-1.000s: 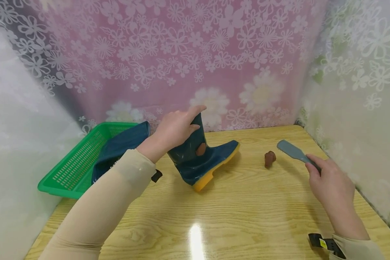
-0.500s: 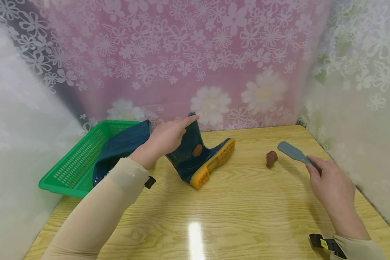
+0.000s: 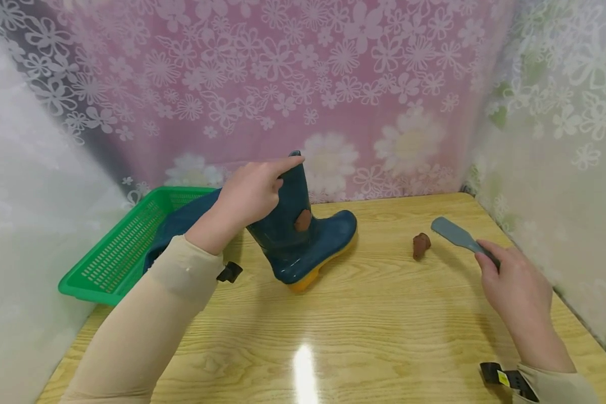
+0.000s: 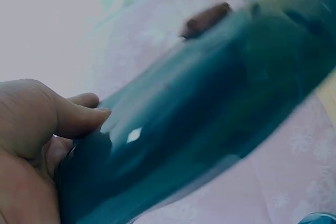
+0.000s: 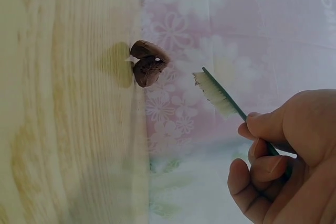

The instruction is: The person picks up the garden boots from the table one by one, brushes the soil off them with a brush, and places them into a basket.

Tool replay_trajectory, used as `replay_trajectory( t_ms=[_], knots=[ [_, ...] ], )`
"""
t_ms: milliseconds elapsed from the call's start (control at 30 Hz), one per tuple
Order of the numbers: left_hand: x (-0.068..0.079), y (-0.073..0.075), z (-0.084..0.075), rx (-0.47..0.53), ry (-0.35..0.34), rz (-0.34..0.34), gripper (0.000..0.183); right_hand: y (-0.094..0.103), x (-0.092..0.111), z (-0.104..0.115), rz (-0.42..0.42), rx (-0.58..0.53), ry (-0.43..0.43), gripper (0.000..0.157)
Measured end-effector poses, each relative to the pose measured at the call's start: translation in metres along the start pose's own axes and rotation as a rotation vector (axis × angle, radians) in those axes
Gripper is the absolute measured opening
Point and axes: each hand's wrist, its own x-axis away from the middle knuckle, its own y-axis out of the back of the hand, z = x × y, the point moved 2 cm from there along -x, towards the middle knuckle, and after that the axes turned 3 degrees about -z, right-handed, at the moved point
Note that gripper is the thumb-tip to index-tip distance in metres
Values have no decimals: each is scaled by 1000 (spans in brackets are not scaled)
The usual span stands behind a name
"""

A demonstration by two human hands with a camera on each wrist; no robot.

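A dark blue rubber boot (image 3: 288, 247) with a yellow sole is held by the top of its shaft in my left hand (image 3: 249, 193), toe pointing right. On the shaft sticks a brown clay-like lump (image 3: 302, 220), which in the left wrist view shows as a brown bump (image 4: 206, 20) on the boot's edge. My right hand (image 3: 517, 283) grips a brush (image 3: 457, 234) by its handle, held up at the table's right side. Pale bristles (image 5: 216, 94) with darkened tips show in the right wrist view. Near the brush head, another brown lump (image 3: 421, 246) lies on the table.
At the left stands a green plastic basket (image 3: 108, 269) with another dark blue boot (image 3: 179, 224) in it, partly behind my left arm. The wooden table (image 3: 384, 336) ends at a pink flowered curtain (image 3: 262, 84) behind, and whitish sheets hang on both sides.
My left hand has shifted slightly left with the boot. The boot's sole turned toward view, then away, so its upper now faces me. The right hand and brush have hardly moved.
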Motion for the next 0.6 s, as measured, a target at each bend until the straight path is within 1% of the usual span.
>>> replay_trajectory(
  t_ms=[100,200,233,300,367,433,500,600],
  knots=[
    [2,4,0,2,8,-21,64,2,-1,1,-4,2,2,41],
    [3,0,4,77,38,-18,62,2,-2,2,-11,2,8,40],
    [3,-3,5,118,53,-15,61,1,-2,3,-12,2,11,40],
    [3,-11,10,232,89,-6,59,0,-2,3,-15,1,16,40],
    [3,-21,16,338,111,-17,57,-2,-1,3,-21,2,19,40],
    [4,-32,20,409,117,-40,56,-2,-1,3,-19,2,19,40],
    [5,-41,23,434,117,-72,56,-3,0,3,-17,4,16,40],
    [8,-52,23,407,92,-126,55,-4,0,2,-14,3,17,40]
  ],
)
